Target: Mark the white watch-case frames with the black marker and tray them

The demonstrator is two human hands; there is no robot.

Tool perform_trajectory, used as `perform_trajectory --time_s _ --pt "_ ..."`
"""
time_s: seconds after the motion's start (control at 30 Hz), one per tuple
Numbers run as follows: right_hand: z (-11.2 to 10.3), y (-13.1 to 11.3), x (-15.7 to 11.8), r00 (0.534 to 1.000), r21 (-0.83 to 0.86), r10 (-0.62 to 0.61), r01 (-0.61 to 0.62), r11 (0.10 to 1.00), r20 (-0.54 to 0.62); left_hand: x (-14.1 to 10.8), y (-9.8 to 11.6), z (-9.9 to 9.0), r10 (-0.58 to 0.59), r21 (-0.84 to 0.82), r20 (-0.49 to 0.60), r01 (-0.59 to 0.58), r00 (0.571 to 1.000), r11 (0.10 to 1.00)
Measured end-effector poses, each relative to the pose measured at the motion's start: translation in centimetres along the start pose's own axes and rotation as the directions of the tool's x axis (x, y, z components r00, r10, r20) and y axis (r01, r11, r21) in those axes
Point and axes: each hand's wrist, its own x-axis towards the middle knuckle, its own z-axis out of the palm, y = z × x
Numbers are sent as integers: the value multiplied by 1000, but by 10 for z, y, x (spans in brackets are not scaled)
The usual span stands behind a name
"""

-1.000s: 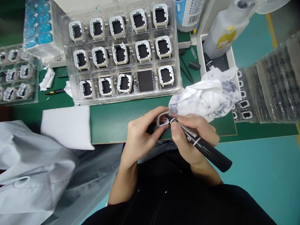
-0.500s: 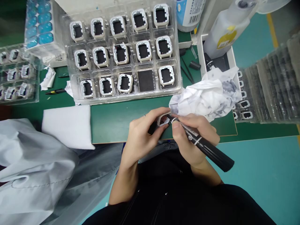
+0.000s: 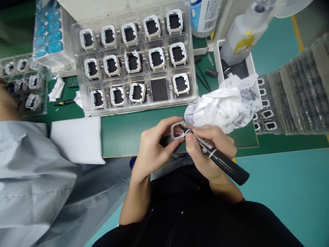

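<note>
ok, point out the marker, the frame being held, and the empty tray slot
marker [image 3: 221, 161], head view, mid barrel.
frame [image 3: 175, 125], head view, upper left rim between the fingers.
empty slot [image 3: 159, 90], head view, middle of its black pad.

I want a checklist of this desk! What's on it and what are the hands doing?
Surface: green mat on a green table.
Job's things: left hand pinches a white frame; right hand holds a black marker, tip at the frame.
Tray: clear tray with rows of white frames, one pocket without a frame.
Clutter: crumpled cloth, white pad, bottles, tweezers, stacked trays.
Fingers: both hands closed on their things.
Cables: nothing seen.
Surroundings: teal floor; another person's grey sleeve at the left.
</note>
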Motion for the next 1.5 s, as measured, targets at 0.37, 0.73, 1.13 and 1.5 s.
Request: perform_trajectory --time_s 0.37,0.73,1.13,1.5 --pt "-1 -1 1 1000 14 4 -4 1000 20 -1 -4 -2 -3 -70 24 4 1000 998" --pt "-4 -1 1 999 28 17 -18 999 44 -3 -6 -1 -3 -64 0 3 1000 998" --pt "-2 6 -11 997 183 63 -52 982 -54 1 0 0 -78 -141 -13 76 997 987" --pt "-4 8 -18 996 192 70 -57 980 -57 3 -2 0 11 -107 -17 -13 1000 994"
